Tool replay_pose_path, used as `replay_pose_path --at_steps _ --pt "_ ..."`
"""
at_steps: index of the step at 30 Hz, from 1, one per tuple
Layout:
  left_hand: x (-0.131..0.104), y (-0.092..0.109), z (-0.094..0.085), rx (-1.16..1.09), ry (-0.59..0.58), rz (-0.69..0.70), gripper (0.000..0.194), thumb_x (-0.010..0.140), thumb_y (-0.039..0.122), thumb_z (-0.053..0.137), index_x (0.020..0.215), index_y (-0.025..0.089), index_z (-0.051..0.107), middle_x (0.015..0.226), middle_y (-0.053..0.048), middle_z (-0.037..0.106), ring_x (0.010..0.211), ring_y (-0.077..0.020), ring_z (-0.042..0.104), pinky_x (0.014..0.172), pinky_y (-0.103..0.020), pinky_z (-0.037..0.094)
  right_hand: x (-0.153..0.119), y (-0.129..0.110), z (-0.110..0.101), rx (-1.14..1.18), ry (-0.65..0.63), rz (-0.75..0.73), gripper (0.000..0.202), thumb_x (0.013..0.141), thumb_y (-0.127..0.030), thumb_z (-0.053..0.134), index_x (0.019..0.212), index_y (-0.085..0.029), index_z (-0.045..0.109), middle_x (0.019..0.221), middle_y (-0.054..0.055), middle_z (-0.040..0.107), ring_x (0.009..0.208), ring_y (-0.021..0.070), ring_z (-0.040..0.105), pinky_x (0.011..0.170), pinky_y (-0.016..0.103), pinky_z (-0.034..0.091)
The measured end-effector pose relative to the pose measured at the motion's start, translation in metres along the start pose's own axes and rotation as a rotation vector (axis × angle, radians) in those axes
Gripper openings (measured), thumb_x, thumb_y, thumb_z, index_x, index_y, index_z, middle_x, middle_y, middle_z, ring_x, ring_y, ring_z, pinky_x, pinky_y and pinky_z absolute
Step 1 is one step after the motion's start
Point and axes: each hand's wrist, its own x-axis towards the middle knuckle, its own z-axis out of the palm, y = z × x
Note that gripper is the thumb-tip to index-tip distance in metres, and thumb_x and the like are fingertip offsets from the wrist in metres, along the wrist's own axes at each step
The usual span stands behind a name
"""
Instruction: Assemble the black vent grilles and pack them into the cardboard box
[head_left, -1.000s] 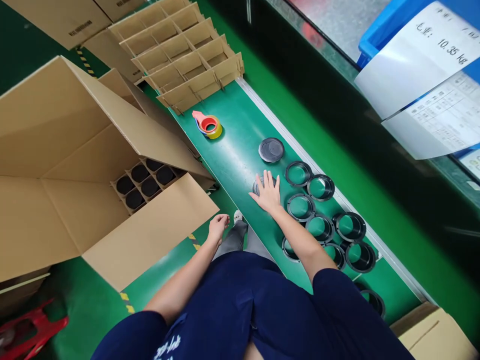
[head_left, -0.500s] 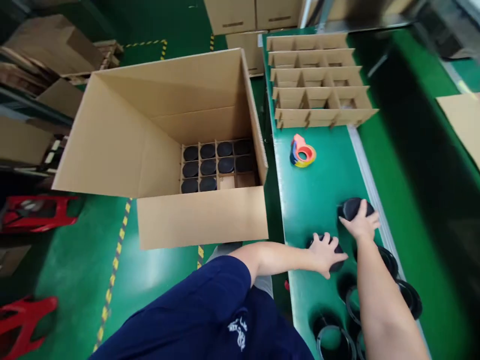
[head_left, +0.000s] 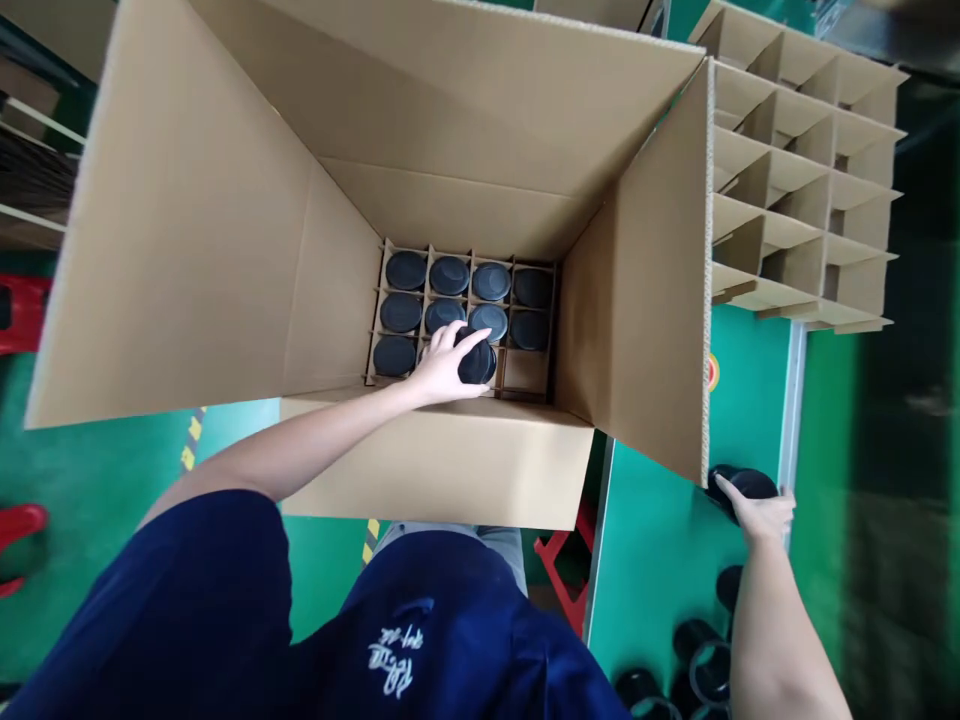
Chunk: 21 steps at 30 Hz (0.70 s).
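My left hand (head_left: 448,368) is inside the large cardboard box (head_left: 439,465), closed round a black round container (head_left: 475,360) above the front row of the divider. Several black containers (head_left: 448,275) stand in the divider's cells, and the front right cell (head_left: 525,370) shows bare cardboard. Over on the green table, my right hand (head_left: 761,512) has its fingers and thumb round another dark cylindrical container (head_left: 750,484), near the table's far edge. Part of that container is hidden by the box's right flap.
Cardboard dividers (head_left: 806,170) stand stacked at the table's back. A tape roll (head_left: 712,372) shows partly past the box flap (head_left: 660,270). More black containers (head_left: 701,655) stand near the table's front. Red stools (head_left: 22,315) are on the floor at left.
My left hand has moved from the table into the box with a black container. My right hand stays at the table, on a container. The view has swung left towards the box.
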Motion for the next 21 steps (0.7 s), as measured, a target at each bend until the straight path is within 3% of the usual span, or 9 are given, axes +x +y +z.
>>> replay_pose_path --at_steps 3,6,9,10,12,13,15,18,21 --pt "0.044 -0.041 0.041 0.137 -0.185 -0.011 0.101 0.064 0.041 0.085 0.156 0.034 0.042 0.165 -0.016 0.024 0.149 -0.0499 0.019 0.115 -0.07 0.026 -0.039 -0.017 -0.025 -0.011 -0.029 0.141 0.138 0.053 -0.078 0.074 0.163 -0.014 0.019 0.155 0.035 0.031 0.146 0.0554 0.029 0.114 0.072 0.03" --pt "0.072 -0.073 0.093 0.204 -0.358 0.046 0.1 0.061 0.031 0.086 0.153 0.032 0.047 0.166 -0.021 0.025 0.148 -0.0529 0.019 0.114 -0.075 0.019 -0.121 -0.01 -0.071 0.081 -0.169 0.053 0.124 0.055 -0.077 0.073 0.16 -0.027 0.032 0.156 0.024 0.039 0.147 0.0516 0.034 0.115 0.069 0.035" --pt "0.086 -0.099 0.133 0.222 -0.416 0.116 0.097 0.062 0.026 0.085 0.152 0.028 0.05 0.166 -0.024 0.025 0.15 -0.054 0.017 0.114 -0.076 0.014 -0.218 -0.013 -0.123 0.32 -0.571 -0.177 0.113 0.055 -0.063 0.08 0.157 -0.048 0.033 0.155 0.008 0.047 0.147 0.0402 0.04 0.115 0.057 0.045" --pt "0.09 -0.107 0.142 0.222 -0.414 0.127 0.097 0.064 0.026 0.085 0.153 0.027 0.049 0.167 -0.024 0.023 0.15 -0.0544 0.015 0.114 -0.076 0.013 -0.246 -0.026 -0.136 0.357 -0.657 -0.288 0.115 0.054 -0.058 0.082 0.157 -0.051 0.032 0.156 0.005 0.046 0.149 0.0388 0.038 0.116 0.056 0.045" --pt "0.096 -0.121 0.155 0.221 -0.401 0.137 0.097 0.066 0.028 0.085 0.155 0.027 0.046 0.169 -0.025 0.019 0.152 -0.0545 0.013 0.115 -0.076 0.012 -0.284 -0.078 -0.145 0.319 -0.717 -0.532 0.118 0.055 -0.051 0.084 0.159 -0.05 0.028 0.161 0.003 0.039 0.152 0.0388 0.031 0.12 0.059 0.04" --pt "0.099 -0.128 0.159 0.219 -0.398 0.146 0.097 0.067 0.03 0.085 0.155 0.027 0.045 0.169 -0.024 0.017 0.153 -0.0538 0.011 0.116 -0.075 0.011 -0.292 -0.115 -0.138 0.264 -0.694 -0.654 0.119 0.058 -0.05 0.083 0.161 -0.048 0.026 0.163 0.004 0.035 0.153 0.0395 0.029 0.121 0.061 0.038" --pt "0.103 -0.143 0.164 0.214 -0.406 0.177 0.091 0.073 0.033 0.081 0.156 0.027 0.043 0.17 -0.022 0.016 0.155 -0.0493 0.009 0.118 -0.073 0.008 -0.288 -0.199 -0.101 0.145 -0.582 -0.812 0.117 0.067 -0.051 0.078 0.166 -0.038 0.017 0.166 0.008 0.026 0.154 0.0411 0.026 0.122 0.063 0.036" --pt "0.101 -0.162 0.168 0.193 -0.418 0.234 0.075 0.088 0.038 0.066 0.158 0.027 0.04 0.172 -0.018 0.013 0.159 -0.0376 0.005 0.123 -0.065 0.006 -0.247 -0.314 -0.004 0.041 -0.41 -1.008 0.114 0.072 -0.051 0.079 0.166 -0.021 0.02 0.165 0.019 0.019 0.15 0.0495 0.023 0.119 0.069 0.033" --pt "0.096 -0.175 0.172 0.144 -0.394 0.264 0.071 0.092 0.041 0.059 0.158 0.025 0.039 0.173 -0.014 0.014 0.16 -0.0324 0.005 0.126 -0.058 0.006 -0.2 -0.378 0.099 -0.146 -0.426 -1.013 0.115 0.063 -0.038 0.091 0.16 -0.02 0.033 0.16 0.023 0.026 0.145 0.0499 0.03 0.118 0.069 0.03"
